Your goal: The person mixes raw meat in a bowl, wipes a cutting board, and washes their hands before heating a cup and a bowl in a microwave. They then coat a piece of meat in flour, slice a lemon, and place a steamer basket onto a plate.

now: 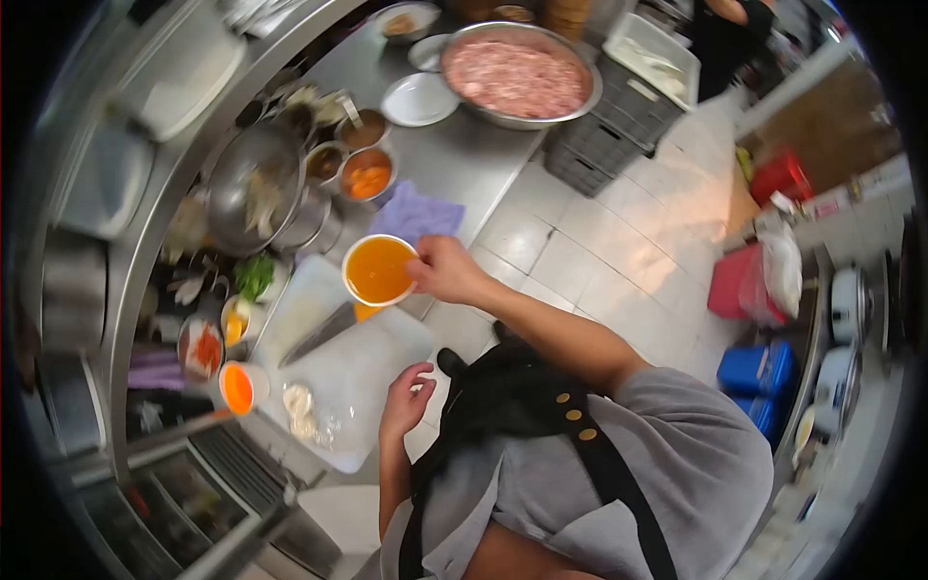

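Observation:
My right hand (pixel 447 271) grips the rim of a white bowl (pixel 350 286) of orange-yellow liquid, held over the counter's front edge. My left hand (pixel 404 398) hangs in front of the apron, fingers loosely curled and apart, with nothing in it. Under the bowl and to its left lies a white cutting board (pixel 372 362), with a knife (pixel 324 333) across it. A pale, soft lump (pixel 300 406) sits near the board's left end. A purple cloth (pixel 420 213) lies just beyond the bowl.
A large metal bowl of pinkish minced meat (pixel 517 77) stands at the back, beside stacked grey crates (pixel 609 135). Metal pots, a container of orange pieces (pixel 367 179), green herbs (pixel 254 277) and an orange-filled cup (pixel 237 387) line the counter. Another person (pixel 730 43) is at top right.

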Available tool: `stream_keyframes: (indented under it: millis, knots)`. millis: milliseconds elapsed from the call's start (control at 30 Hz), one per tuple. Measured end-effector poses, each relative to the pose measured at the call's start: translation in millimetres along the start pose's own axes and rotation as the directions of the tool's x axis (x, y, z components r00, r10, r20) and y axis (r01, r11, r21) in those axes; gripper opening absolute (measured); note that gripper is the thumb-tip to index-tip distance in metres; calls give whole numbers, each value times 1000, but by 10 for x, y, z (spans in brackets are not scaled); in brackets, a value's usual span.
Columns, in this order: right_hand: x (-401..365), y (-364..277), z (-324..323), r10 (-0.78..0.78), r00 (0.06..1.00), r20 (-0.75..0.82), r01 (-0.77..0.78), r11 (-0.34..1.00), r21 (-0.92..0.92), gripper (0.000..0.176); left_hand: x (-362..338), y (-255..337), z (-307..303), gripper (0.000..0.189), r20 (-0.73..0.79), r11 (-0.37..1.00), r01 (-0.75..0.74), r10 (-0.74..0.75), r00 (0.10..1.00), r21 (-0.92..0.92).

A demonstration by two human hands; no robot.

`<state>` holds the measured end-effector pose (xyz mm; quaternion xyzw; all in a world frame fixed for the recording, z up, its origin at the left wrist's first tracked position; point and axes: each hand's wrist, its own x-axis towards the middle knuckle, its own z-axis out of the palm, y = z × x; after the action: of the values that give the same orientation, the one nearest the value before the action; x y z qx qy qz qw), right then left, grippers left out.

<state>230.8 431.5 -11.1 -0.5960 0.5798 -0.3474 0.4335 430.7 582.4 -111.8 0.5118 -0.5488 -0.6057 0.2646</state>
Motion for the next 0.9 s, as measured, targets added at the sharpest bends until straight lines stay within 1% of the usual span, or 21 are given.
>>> stream_keyframes:
  millis: [33,67,100,167,200,233,300,367,400,433,467,500,533,567,600,633,700,733,800,833,900]
  knots:
    - [-188,37,-269,42,998,-52,-39,998,55,26,181,105,69,25,87,984,-95,82,993,154]
    - [-382,80,-520,83,991,-105,-71,991,114,25,374,229,144,23,96,946,-153,130,987,286]
    - [-572,133,-751,99,980,-171,-79,990,117,25,575,354,227,23,161,936,-191,149,976,294]
    - [-1045,284,-1297,204,951,-234,-188,978,86,20,1085,636,538,22,52,892,-251,250,967,377]
    - [-1288,390,-1522,183,919,-348,-181,983,40,23,1375,612,670,22,86,862,-356,349,933,360]
    - [-1536,542,-1712,219,875,-431,-211,975,67,24,1676,575,839,23,122,827,-463,449,885,318]
    - [-2045,801,-2096,266,783,-563,-266,960,84,20,1880,922,1292,24,335,819,-443,329,883,364]
    - [-2598,1018,-2461,346,660,-667,-297,936,191,20,1998,913,1910,29,601,675,-614,306,738,410]
    - [-2862,1149,-2670,348,614,-709,-298,933,200,20,2040,827,2278,35,709,574,-699,269,652,425]
    - [-3129,1305,-2820,424,543,-725,-322,902,286,19,2039,605,2594,41,792,468,-769,207,574,435]
    - [-3379,1468,-3000,487,476,-733,-336,870,360,19,2057,262,2875,47,821,529,-722,80,565,445]
    - [-3624,1614,-3181,482,444,-756,-329,872,362,19,2059,-123,3115,52,841,582,-669,-47,540,462]
    - [-3888,1758,-3351,513,379,-770,-334,852,403,19,1946,-492,3302,59,779,669,-468,-281,560,578]
    - [-4163,1884,-3516,543,312,-780,-341,830,442,18,1505,-385,3427,51,859,739,-496,-219,463,455]
    - [-4443,1992,-3680,535,268,-801,-301,837,458,19,1250,-396,3593,50,884,767,-480,-240,401,426]
    - [-4720,2138,-3855,528,241,-815,-304,838,453,19,1167,-440,3757,49,880,774,-449,-289,377,447]
    - [-5228,2429,-4196,556,89,-826,-387,784,486,19,1124,-411,4103,47,834,757,-378,-393,387,532]
    - [-5457,2462,-4338,560,72,-825,-391,777,494,19,1190,-384,4280,47,812,744,-357,-423,401,565]
    - [-5891,2535,-4710,581,-68,-811,-284,768,574,16,1460,-340,4709,45,775,715,-332,-470,422,615]
    - [-6086,2630,-4865,581,-131,-803,-266,760,593,16,1614,-318,4947,44,761,697,-331,-494,421,636]
    - [-6470,2794,-5146,533,-150,-832,-264,790,554,16,2009,-277,5460,43,746,666,-347,-528,407,660]
